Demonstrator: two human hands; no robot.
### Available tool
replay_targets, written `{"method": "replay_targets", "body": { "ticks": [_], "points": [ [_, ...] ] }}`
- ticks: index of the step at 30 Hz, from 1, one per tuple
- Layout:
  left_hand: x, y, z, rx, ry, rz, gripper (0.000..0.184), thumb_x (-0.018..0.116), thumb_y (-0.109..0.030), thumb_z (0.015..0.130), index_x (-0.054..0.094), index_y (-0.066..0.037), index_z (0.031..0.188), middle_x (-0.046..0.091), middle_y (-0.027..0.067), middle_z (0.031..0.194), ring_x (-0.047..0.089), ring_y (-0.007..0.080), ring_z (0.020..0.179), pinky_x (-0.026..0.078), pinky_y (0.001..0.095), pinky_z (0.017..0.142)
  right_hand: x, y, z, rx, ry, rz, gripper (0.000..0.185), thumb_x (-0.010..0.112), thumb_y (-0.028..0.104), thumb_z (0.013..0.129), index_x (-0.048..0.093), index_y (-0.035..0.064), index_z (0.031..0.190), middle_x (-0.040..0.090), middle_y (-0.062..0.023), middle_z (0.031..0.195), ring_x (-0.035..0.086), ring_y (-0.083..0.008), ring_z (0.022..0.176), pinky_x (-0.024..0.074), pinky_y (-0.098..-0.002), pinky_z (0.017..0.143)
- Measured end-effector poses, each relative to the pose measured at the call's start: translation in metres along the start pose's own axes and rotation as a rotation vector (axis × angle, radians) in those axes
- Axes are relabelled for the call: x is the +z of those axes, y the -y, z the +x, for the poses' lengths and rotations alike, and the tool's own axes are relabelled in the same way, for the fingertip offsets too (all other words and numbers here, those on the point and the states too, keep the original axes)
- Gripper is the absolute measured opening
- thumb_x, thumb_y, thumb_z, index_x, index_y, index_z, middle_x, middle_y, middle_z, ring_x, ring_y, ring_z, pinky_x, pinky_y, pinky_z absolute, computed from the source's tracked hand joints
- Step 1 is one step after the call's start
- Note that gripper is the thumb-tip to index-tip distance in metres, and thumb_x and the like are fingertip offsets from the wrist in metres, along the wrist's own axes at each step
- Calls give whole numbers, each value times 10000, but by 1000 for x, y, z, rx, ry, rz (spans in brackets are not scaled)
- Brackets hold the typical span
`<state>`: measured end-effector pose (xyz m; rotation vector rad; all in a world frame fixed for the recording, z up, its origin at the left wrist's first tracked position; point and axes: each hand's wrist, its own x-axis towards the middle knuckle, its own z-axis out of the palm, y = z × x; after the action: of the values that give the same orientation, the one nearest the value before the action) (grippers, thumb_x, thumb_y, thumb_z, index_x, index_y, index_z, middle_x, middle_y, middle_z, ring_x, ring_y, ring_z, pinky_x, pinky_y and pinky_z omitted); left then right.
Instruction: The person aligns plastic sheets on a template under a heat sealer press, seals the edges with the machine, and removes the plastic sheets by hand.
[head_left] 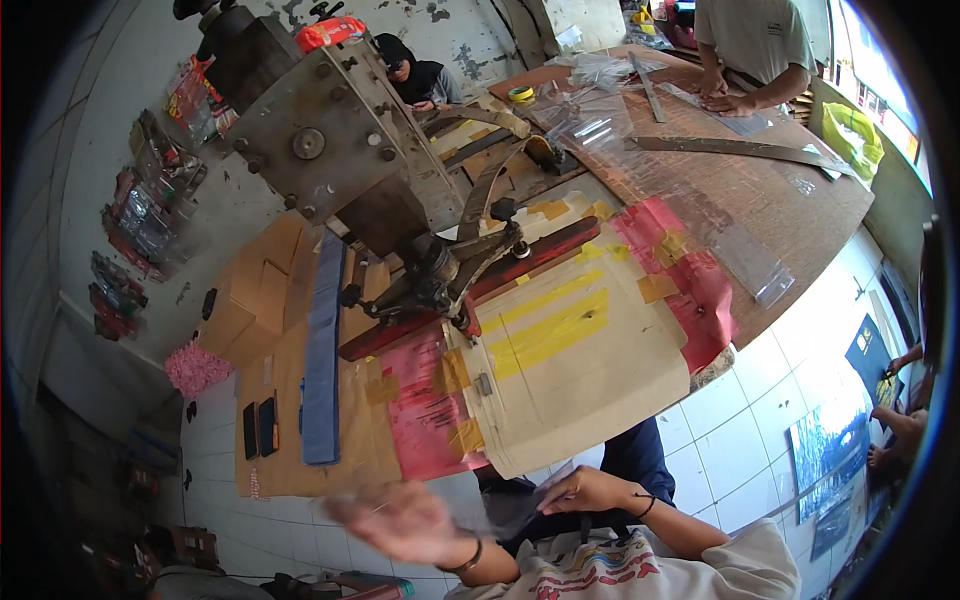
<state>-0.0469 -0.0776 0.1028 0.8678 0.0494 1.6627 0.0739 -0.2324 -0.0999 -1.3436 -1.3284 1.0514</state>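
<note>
Scuffed white wall [150,90] hung with plastic packets [150,215] fills the left, above a crumpled pink bundle [200,370]. Next come two dark phone-like objects [258,428] and a long blue strip [322,350] on the brown-covered table [345,465]. The left hand [400,522], blurred, is lifted beyond the table's near edge; whether it grips anything I cannot tell. A press [380,165] with a red bar [545,250] stands over a tan board [610,385] marked with yellow tape. Below the board's near edge, a dark, thin sheet [512,508] is pinched by the right hand [588,492], set apart from the left. With the sheet off the board, handling seems midway; whether it has been pressed is unclear. Farther right, a co-worker's hands [730,103] rest on clear plastic.
</note>
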Motion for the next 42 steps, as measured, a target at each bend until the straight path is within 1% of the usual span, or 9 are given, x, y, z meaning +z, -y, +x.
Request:
{"method": "replay_targets", "body": {
  "ticks": [6, 14, 18, 21, 24, 27, 32, 37, 42],
  "points": [
    [-21, -58, 62, 11, 443, -493, 251, 394, -256, 1140, 531, -46, 1156, 574, 25, 929, 515, 83, 644, 429, 246, 549, 36, -102, -41, 170, 126, -438, 288, 631, 382, 994, 796, 199, 1144, 787, -59, 1073, 748, -296, 956, 589, -395, 856],
    [-80, -74, 116, 297, 402, -36, 154, 482, -257, 1108, 526, -111, 1128, 575, 6, 957, 503, 124, 687, 416, 234, 574, -87, -9, -168, -41, -1006, 361, 112, 630, 104, 1001, 669, 18, 942, 638, -35, 770, 617, -130, 539, 502, -270, 486],
    [-39, -14, 55, 66, -105, 110, 183, 594, -245, 1032, 531, -95, 1115, 611, 63, 971, 590, 175, 722, 488, 251, 541, -132, 97, -210, -55, -1362, 20, 239, 591, 123, 944, 565, -72, 1082, 513, -7, 579, 452, -67, 378, 356, -225, 345],
    [-34, 22, 11, -255, 451, 142, 199, 641, -151, 987, 533, -74, 1134, 707, 183, 1014, 698, 258, 711, 575, 347, 541, -149, 142, -198, -181, -1344, -140, 270, 539, 68, 893, 554, -96, 1108, 512, -15, 538, 467, -81, 373, 370, -225, 373],
    [18, 35, -33, -633, 697, 166, 165, 645, 3, 971, 559, -26, 1109, 753, 252, 1054, 766, 294, 779, 626, 380, 654, -142, 160, -147, -264, -1005, -44, 86, 698, 45, 884, 677, -38, 898, 673, -134, 837, 646, -164, 572, 480, -261, 430],
    [49, 52, -68, -636, 998, 306, 107, 607, -5, 1023, 654, 18, 1115, 782, 187, 1052, 779, 224, 868, 618, 313, 743, -125, 164, -82, -330, -705, 2, 196, 665, 49, 974, 689, -33, 1150, 706, -141, 1137, 685, -237, 1043, 585, -316, 800],
    [51, 77, -78, -510, 774, 204, 167, 594, -123, 1050, 608, 38, 1090, 739, 160, 831, 731, 251, 699, 610, 328, 637, -98, 119, -57, -140, -928, 118, 223, 573, 66, 1040, 666, -23, 1222, 739, -97, 963, 716, -122, 834, 570, -271, 690],
    [38, 50, 27, -138, -184, 148, 406, 632, -368, 1057, 536, -66, 1311, 580, 27, 973, 493, 62, 650, 448, 227, 570, -142, 121, -138, 43, -1298, -9, 155, 603, 90, 1026, 724, 16, 1088, 661, 9, 798, 581, -58, 629, 419, -220, 538],
    [18, 41, 87, 106, -253, 318, 455, 608, -395, 1070, 534, -50, 1357, 538, 38, 1106, 451, 40, 760, 397, 195, 693, -170, 142, -254, 444, -1160, -424, 76, 716, 38, 823, 747, -12, 871, 639, -45, 642, 586, -89, 548, 429, -228, 508]
  ]
}}
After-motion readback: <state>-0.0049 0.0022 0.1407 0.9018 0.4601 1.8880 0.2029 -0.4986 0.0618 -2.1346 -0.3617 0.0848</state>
